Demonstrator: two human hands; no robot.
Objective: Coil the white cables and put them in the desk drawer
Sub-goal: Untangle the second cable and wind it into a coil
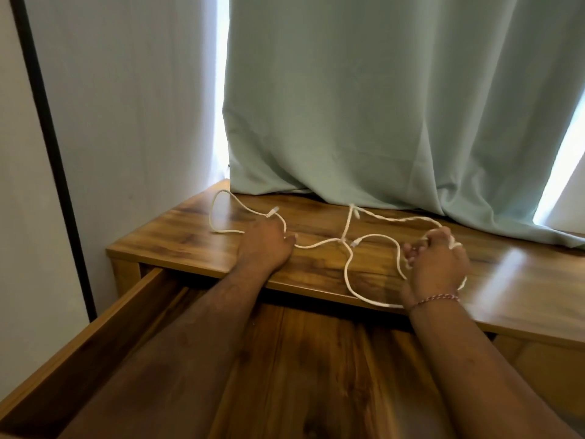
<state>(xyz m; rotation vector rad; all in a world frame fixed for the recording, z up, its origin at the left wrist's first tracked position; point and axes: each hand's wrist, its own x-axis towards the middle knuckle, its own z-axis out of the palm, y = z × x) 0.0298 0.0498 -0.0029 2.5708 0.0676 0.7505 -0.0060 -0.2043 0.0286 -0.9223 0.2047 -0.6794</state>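
Note:
White cables (347, 270) lie loosely spread over the wooden desk top (190, 245), crossing near the middle. One loop (218, 213) curls at the far left, with a connector end beside my left hand. My left hand (264, 247) rests on the desk with its fingers closed over a cable strand. My right hand (438, 264) grips a cable, which passes over its fingers and runs around the wrist side. The desk drawer (95, 331) stands pulled out below both forearms, its wooden bottom bare.
A pale green curtain (395, 106) hangs down onto the back of the desk, covering part of one cable's far end. A white wall with a black vertical strip (47, 128) stands at the left. A red thread bracelet (438, 300) circles my right wrist.

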